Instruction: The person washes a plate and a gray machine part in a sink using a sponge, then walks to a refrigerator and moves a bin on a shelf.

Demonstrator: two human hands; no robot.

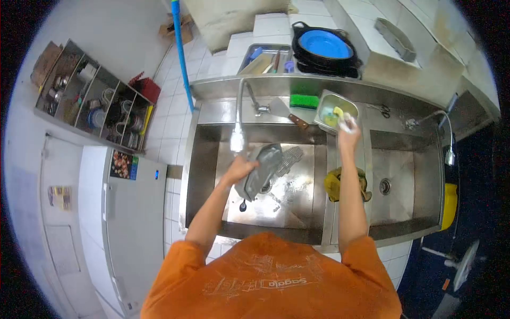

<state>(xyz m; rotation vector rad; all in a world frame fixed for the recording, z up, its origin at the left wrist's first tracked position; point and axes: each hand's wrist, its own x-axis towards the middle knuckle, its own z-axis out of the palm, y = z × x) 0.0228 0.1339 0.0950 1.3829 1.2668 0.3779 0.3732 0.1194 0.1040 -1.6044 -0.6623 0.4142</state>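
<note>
My left hand (240, 169) grips a dark grey pan (261, 171) and holds it tilted over the left sink basin (297, 191), just below the faucet head (237, 142). My right hand (348, 130) reaches out to a small steel container (325, 104) on the ledge behind the sinks. It is closed on a foamy sponge (340, 114) at the container's rim. A metal rack or whisk (289, 158) lies in the basin beside the pan.
A green scrub pad (304, 100) and a knife (289, 112) lie on the back ledge. A yellow cloth (334, 183) hangs on the divider beside the right basin (396, 183), which has its own tap (449, 151). A blue-lined pan (324, 45) sits behind.
</note>
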